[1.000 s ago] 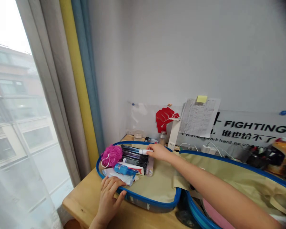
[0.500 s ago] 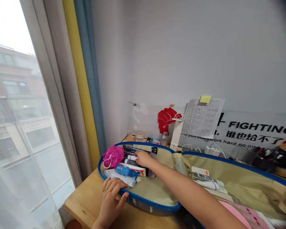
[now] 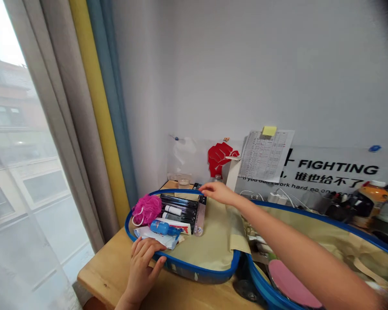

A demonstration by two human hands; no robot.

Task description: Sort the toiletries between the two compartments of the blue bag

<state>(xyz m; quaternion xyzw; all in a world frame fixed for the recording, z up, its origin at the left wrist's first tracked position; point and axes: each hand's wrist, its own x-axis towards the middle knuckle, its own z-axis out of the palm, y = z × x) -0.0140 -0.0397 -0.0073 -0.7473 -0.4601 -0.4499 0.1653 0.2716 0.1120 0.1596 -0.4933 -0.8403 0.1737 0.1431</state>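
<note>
My left hand (image 3: 146,257) lies with its fingers spread over the near blue rim of an open suitcase (image 3: 213,258) lined in beige. Beside its fingertips are a white and light-blue packet (image 3: 157,237) and a blue bottle (image 3: 163,227). My right hand (image 3: 219,192) hovers at the far rim, fingers stretched out, nothing visible in them. Just below its fingertips stands the end of a narrow clear package (image 3: 200,215). Left of that lie a white-capped tube (image 3: 173,210), a toothpaste (image 3: 181,226), dark slim packages (image 3: 179,200) and a pink bath puff (image 3: 147,209).
The suitcase's other half (image 3: 297,215) opens to the right, holding a pink round item (image 3: 292,282) and more things partly behind my right arm. A wooden table (image 3: 103,267) carries it. Behind stand a white post (image 3: 233,174), chargers (image 3: 277,198) and an orange bottle (image 3: 373,198). Curtains (image 3: 100,107) hang left.
My right hand has let go of the white-capped tube and moved up and right to the far rim. My left hand stays on the near rim. The view has shifted slightly.
</note>
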